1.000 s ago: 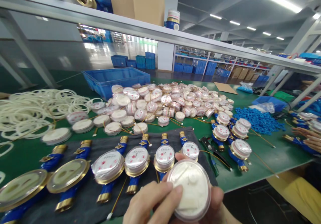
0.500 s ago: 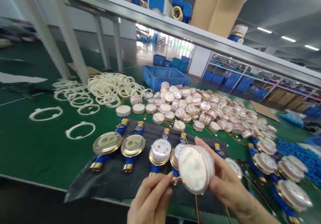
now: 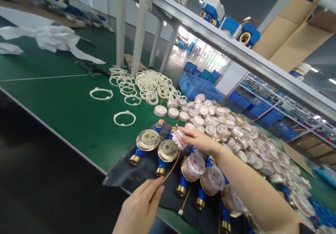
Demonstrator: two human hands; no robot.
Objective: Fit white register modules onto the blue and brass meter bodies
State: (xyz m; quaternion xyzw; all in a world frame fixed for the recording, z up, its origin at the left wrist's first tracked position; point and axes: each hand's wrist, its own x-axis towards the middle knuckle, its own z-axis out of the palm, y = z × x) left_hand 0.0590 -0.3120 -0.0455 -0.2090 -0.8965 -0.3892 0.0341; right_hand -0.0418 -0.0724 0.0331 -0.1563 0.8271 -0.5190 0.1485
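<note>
My right hand (image 3: 197,138) grips the edge of a round white meter register (image 3: 179,139) with a red ring, tilted at the upper right of an open-faced blue-and-brass water meter (image 3: 168,151). Whether it touches the meter I cannot tell. A thin yellow-and-red wire (image 3: 172,168) hangs from the register down to my left hand (image 3: 139,206), whose thumb and fingers pinch it. Left of that meter lies another open-faced water meter (image 3: 147,140). To the right, round registers (image 3: 196,164) sit on several more meters. They all lie on a black mat (image 3: 123,174).
A large heap of registers (image 3: 231,136) covers the right side of the green table (image 3: 63,108). White plastic rings (image 3: 152,83) are piled behind, near a blue crate (image 3: 201,87). A raised shelf (image 3: 231,48) on metal posts crosses above. White sheeting (image 3: 52,38) lies far left.
My right hand has carried the register left and away from me, over an open-faced meter, tilting it. My left hand now pinches the wire lower down. The view has turned left and tilted.
</note>
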